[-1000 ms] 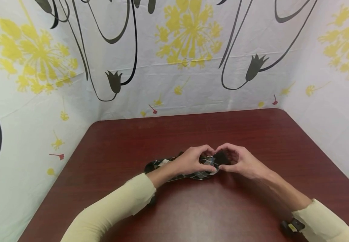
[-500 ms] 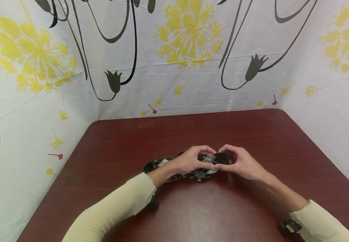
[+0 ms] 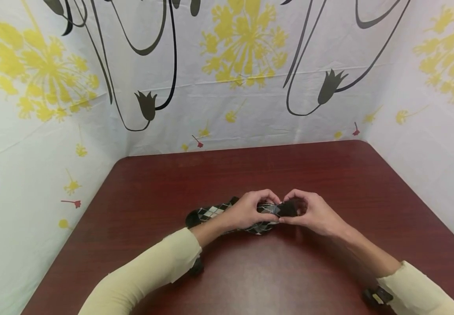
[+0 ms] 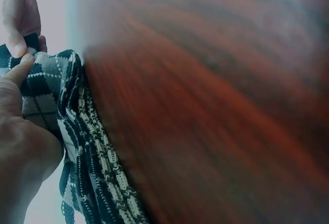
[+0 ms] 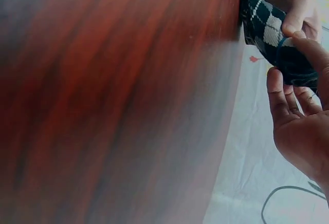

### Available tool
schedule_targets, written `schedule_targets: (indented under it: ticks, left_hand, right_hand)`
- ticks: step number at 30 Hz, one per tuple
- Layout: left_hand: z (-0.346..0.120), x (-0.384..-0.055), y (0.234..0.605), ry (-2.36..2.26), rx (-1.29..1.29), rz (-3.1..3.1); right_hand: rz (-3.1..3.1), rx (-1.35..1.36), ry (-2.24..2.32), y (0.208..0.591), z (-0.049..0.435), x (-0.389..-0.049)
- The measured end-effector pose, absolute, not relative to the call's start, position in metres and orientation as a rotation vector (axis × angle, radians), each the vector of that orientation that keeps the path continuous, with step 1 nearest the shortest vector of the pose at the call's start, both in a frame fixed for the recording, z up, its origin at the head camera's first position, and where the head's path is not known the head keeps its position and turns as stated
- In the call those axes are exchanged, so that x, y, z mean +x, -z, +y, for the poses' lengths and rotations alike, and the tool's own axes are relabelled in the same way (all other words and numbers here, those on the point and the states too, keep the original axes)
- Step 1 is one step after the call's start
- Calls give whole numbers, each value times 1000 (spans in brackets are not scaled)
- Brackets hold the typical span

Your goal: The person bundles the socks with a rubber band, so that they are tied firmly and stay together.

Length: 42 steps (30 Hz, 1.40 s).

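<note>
An argyle-patterned sock (image 3: 211,212) in black, grey and white lies across the middle of the table, with bunched or layered fabric that might be more than one sock. My left hand (image 3: 244,211) grips its patterned right part between thumb and fingers. At the plain black end (image 3: 288,209), my right hand (image 3: 316,213) pinches the fabric, its thumb tip meeting the left thumb. In the left wrist view, folded ribbed layers of the sock (image 4: 77,126) hang beside the left hand (image 4: 23,147). The right wrist view shows the right hand (image 5: 303,136) with fingers curled about the black end.
The dark red wooden table (image 3: 290,280) has rounded far corners. White cloth walls (image 3: 195,105) printed with yellow and grey flowers surround it. A small dark piece (image 3: 197,267) shows beside the left sleeve. A black device (image 3: 378,296) sits at the right cuff.
My right thumb has shifted slightly left to meet the left thumb. The black end looks more gathered now. The left hand has barely moved.
</note>
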<state>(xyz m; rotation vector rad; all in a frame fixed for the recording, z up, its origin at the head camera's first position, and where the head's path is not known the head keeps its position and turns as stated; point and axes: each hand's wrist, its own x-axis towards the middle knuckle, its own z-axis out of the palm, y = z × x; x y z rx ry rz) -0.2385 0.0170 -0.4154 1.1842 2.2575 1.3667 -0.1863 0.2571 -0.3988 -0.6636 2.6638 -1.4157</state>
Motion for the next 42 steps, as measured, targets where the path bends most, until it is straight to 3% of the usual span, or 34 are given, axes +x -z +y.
schedule_targets:
  ticks: [10, 42]
  left_hand:
    - [14, -237, 416, -1208, 1314, 2475]
    - [15, -259, 389, -1121, 1037, 2072]
  right_hand:
    - [2636, -740, 1435, 399, 257, -186]
    - [2631, -760, 1417, 390, 255, -185]
